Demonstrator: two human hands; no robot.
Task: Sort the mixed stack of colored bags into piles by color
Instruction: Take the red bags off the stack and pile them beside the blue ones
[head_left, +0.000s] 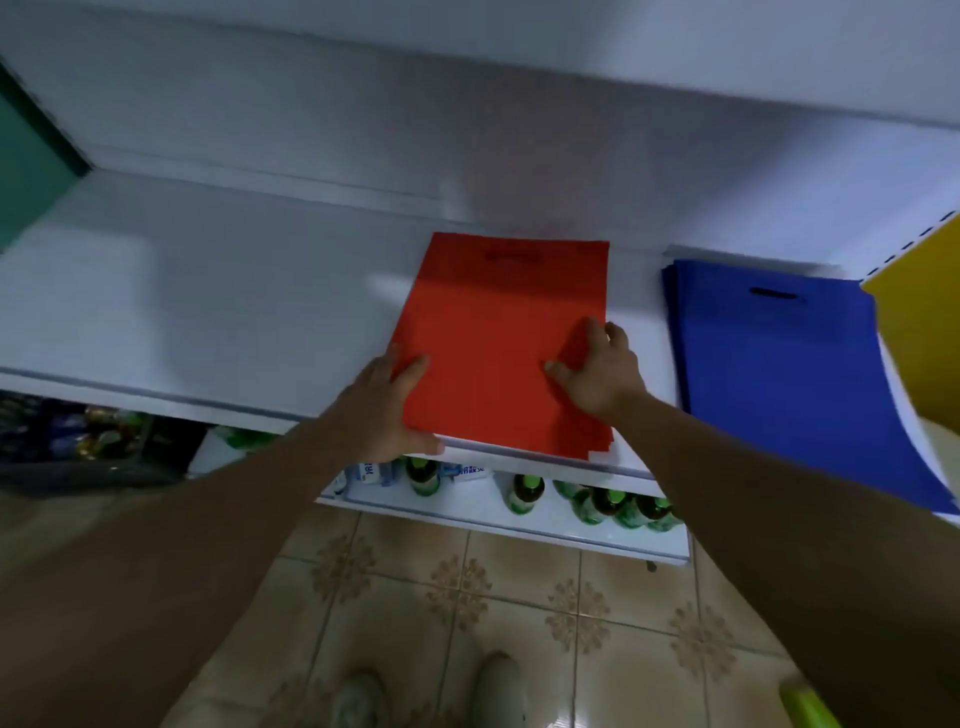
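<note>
**Floor, nearest:** beige patterned floor tiles (467, 597) and a pair of pale shoes (431, 686).

**Below the work level:** low white rack (519, 525) holding green glass bottles (524, 493).

**Left hand** (387, 402): clasps the near-left edge of the pile of flat red fabric bags (498, 343), with fingers on top.

**Right hand** (602, 371): pinches the pile's right edge, thumb on top and fingers curled over the side. Judged purpose: squaring the pile from both sides so its edges line up.

**Red pile:** centre of the broad white shelf (208, 312). Its near edge reaches the front lip, and the cut-out handle points far.

**Pile of flat blue fabric bags** (779, 374): right of the red pile, with a strip of bare shelf between them. Its near corner runs past the front lip, so it could slide off.

**Yellow sheet** (919, 332): at the blue pile's right edge, cut off by the frame; cannot tell whether it is a bag.

**Room:** a wide stretch of shelf lies left of the red pile, likely space for another colour. The back wall stands close behind.
</note>
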